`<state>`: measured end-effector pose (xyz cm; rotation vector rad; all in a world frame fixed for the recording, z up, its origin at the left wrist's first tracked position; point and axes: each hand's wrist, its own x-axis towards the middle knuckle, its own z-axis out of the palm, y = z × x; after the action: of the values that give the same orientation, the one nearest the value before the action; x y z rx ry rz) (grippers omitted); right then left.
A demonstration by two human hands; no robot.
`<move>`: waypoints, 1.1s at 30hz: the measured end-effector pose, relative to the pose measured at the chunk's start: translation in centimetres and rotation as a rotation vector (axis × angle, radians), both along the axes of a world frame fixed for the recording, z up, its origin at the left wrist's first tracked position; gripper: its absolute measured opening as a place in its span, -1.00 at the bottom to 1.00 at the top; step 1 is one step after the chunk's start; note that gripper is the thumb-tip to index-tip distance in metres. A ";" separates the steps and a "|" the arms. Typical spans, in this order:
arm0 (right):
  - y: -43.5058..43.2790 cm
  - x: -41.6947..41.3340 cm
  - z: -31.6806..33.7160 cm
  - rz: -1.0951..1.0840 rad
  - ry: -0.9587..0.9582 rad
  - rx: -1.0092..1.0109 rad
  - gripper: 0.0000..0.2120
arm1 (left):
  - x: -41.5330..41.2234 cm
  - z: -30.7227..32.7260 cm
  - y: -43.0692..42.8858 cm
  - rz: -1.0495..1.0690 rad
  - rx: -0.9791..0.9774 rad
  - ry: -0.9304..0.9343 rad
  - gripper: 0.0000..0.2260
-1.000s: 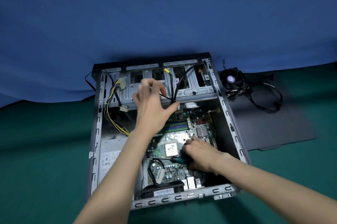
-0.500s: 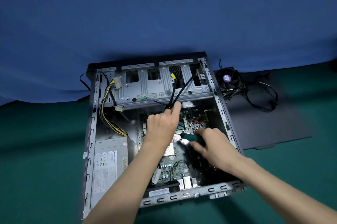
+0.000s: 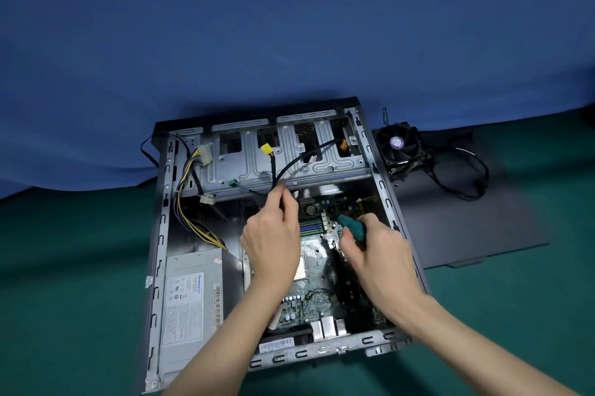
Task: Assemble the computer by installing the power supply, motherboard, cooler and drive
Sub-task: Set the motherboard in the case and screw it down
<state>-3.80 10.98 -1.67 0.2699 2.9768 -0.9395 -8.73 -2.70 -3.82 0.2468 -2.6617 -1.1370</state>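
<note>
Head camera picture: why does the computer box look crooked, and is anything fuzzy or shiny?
Head view: the wide lens stretches the computer case so its sides splay; head view: small print on the power supply is too soft to read; head view: light glints off the motherboard between the left hand and right hand, and shadow fills the case's right side.

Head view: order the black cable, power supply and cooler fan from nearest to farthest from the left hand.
1. black cable: pinched in the fingers of the left hand, at its far tip.
2. power supply: inside the case, to the hand's left, in the near corner.
3. cooler fan: outside the case, far right.
</note>
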 end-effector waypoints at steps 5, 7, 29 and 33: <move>-0.1 -0.6 -0.4 -0.001 0.016 0.073 -0.84 | -0.9 -0.4 1.7 -0.189 0.178 0.161 -0.86; -0.3 -0.8 -0.5 0.015 0.028 0.093 -0.77 | -1.3 -1.6 1.4 -0.416 -0.140 0.294 -0.92; -1.0 -2.0 -2.6 0.019 0.084 0.163 -0.85 | -9.7 -7.4 2.7 -0.520 0.019 -0.791 -0.64; -0.9 -2.2 -2.8 0.040 0.071 0.155 -0.81 | -10.1 -7.7 2.6 -0.551 -0.100 -0.790 -0.63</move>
<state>-6.03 10.05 -4.50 0.1816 3.1121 -0.7304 -18.85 -0.12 -11.53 -0.1001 -3.6335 -1.2221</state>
